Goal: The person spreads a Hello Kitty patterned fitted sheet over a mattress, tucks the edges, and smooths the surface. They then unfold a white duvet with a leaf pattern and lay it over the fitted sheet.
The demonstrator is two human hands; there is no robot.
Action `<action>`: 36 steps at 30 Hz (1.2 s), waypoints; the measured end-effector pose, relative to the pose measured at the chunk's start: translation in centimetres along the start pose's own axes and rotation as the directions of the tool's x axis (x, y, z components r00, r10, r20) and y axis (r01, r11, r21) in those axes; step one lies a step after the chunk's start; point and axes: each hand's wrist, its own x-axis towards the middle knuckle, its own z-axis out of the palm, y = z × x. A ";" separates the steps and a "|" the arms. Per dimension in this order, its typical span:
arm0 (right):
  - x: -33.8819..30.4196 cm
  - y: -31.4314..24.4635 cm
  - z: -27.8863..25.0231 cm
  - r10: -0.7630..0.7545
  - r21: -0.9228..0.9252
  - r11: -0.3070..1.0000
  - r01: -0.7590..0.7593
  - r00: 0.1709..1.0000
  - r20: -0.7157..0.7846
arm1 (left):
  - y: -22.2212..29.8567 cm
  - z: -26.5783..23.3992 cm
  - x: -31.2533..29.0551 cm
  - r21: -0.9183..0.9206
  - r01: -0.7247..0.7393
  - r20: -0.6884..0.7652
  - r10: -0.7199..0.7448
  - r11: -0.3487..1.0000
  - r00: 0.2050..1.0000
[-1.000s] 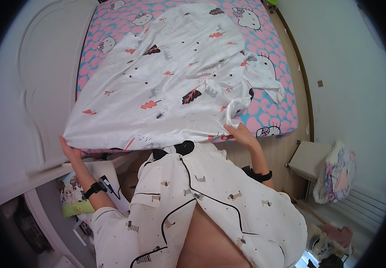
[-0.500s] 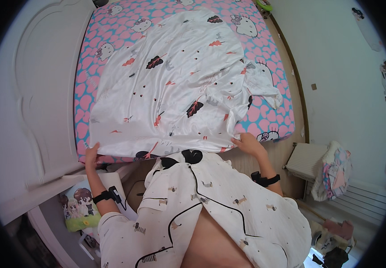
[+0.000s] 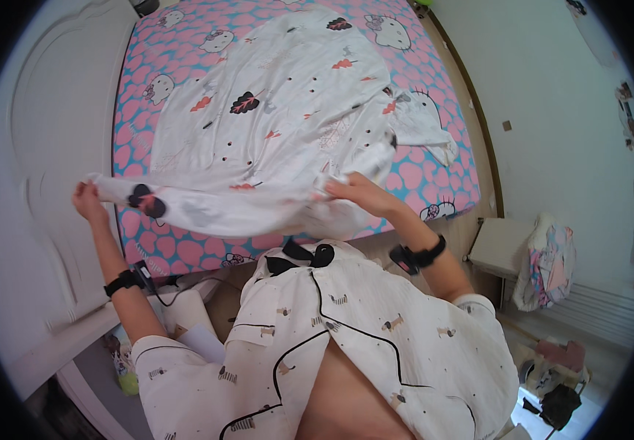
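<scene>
- I see my left hand [image 3: 88, 203] up at the left side, near the big white wooden door [image 3: 34, 220].
- Its fingers are curled tight around 1 corner of the thin white cloth sheet with small red and black leaf shapes [image 3: 273, 139].
- My right hand [image 3: 354, 192] is out in front of me, lower and more to the middle.
- Its fingers lie bent over the near edge of the sheet and pinch a bunch of it.
- The near edge of the sheet hangs in the air between my 2 hands, folded back a bit.
- The rest of the sheet lies spread on the bed with the pink heart cover and white cartoon cats [image 3: 434, 176].
- The far part of the sheet reaches almost to the top of the bed, and a flap of it lies off to the right side.
- Each of my wrists has 1 black band: the left wrist band [image 3: 124, 281] and the right wrist band [image 3: 418, 257].
- I wear a white pyjama top with black trim and tiny dog shapes [image 3: 361, 330].
- On the right, by the pale wall, a small white stool [image 3: 494, 246] stands, with a bundle of colourful cloth [image 3: 548, 260] just beside it.
</scene>
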 end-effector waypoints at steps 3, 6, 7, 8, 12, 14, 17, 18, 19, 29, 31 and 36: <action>3.6 -3.0 3.4 -0.137 -0.017 0.989 0.146 0.958 0.250 | 3.6 2.8 1.9 0.203 -0.182 -0.122 0.209 0.962 0.970; 6.2 -2.8 4.8 -0.134 -0.056 0.985 0.165 0.923 0.359 | 2.1 6.7 -2.3 0.194 -0.029 -0.071 0.043 0.981 0.997; 6.7 -1.9 4.5 -0.076 -0.088 0.989 0.119 0.921 0.383 | 0.5 7.5 -5.2 0.187 -0.003 0.045 -0.005 0.982 0.999; 6.6 -0.6 3.9 -0.054 -0.060 0.995 0.077 0.948 0.313 | -1.2 8.6 -8.0 0.133 0.065 0.143 -0.084 0.989 0.986; 5.4 6.5 -0.6 0.273 -0.081 0.958 -0.274 0.962 -0.020 | -6.5 10.6 -20.1 0.158 0.412 0.439 -0.438 0.897 0.785; 3.8 10.1 -3.7 0.404 0.010 0.913 -0.407 0.903 -0.146 | -7.5 12.1 -24.5 0.277 0.519 0.415 -0.588 0.809 0.695; 1.9 14.7 -8.0 0.476 0.170 0.879 -0.445 0.845 -0.245 | -7.1 14.1 -29.0 0.344 0.542 0.448 -0.641 0.767 0.623; 1.7 16.1 -9.2 0.478 0.185 0.878 -0.443 0.834 -0.275 | -6.6 14.8 -30.0 0.354 0.542 0.463 -0.646 0.762 0.606; 1.5 17.4 -10.4 0.478 0.197 0.878 -0.437 0.822 -0.309 | -6.1 15.7 -30.8 0.367 0.540 0.477 -0.652 0.758 0.590; 12.8 28.6 -29.9 -0.075 -0.381 0.845 -0.375 0.624 -0.778 | -1.9 26.8 -40.0 0.416 0.486 0.566 -0.637 0.768 0.523; 15.7 29.1 -33.7 -0.150 -0.451 0.790 -0.415 0.583 -0.799 | -1.7 29.4 -42.0 0.475 0.447 0.567 -0.652 0.758 0.503; 18.7 29.5 -38.3 -0.127 -0.630 0.507 -0.588 0.672 -0.729 | -1.7 37.5 -46.8 0.561 0.314 0.665 -0.643 0.766 0.380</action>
